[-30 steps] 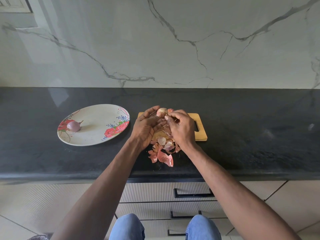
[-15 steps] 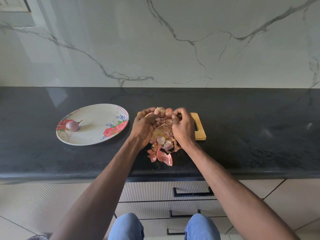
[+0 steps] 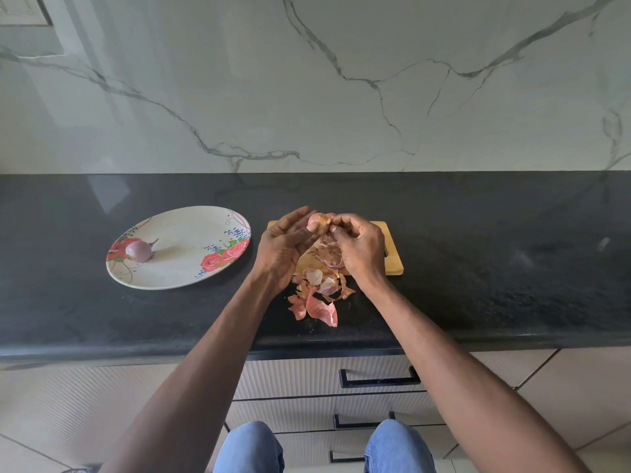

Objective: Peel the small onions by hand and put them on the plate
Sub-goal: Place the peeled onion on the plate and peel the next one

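Note:
My left hand (image 3: 285, 249) cradles a small onion (image 3: 317, 222) with papery skin over the wooden cutting board (image 3: 392, 259). My right hand (image 3: 360, 247) pinches the onion's skin at its right side, fingertips closed on it. One peeled purple onion (image 3: 138, 250) lies on the left part of the floral plate (image 3: 191, 268), which stands on the black counter left of my hands. Loose pink and tan onion skins (image 3: 317, 298) are heaped below my hands, spilling off the board toward the counter's front edge. Much of the board is hidden under my hands.
The black stone counter (image 3: 495, 261) runs the full width, with a marble wall behind it. Cabinet drawers with black handles (image 3: 379, 378) sit below the counter's front edge. My knees in blue jeans show at the bottom.
My right hand's fingers have shifted up onto the onion's top right and grip its skin. My left hand has kept the onion in about the same place.

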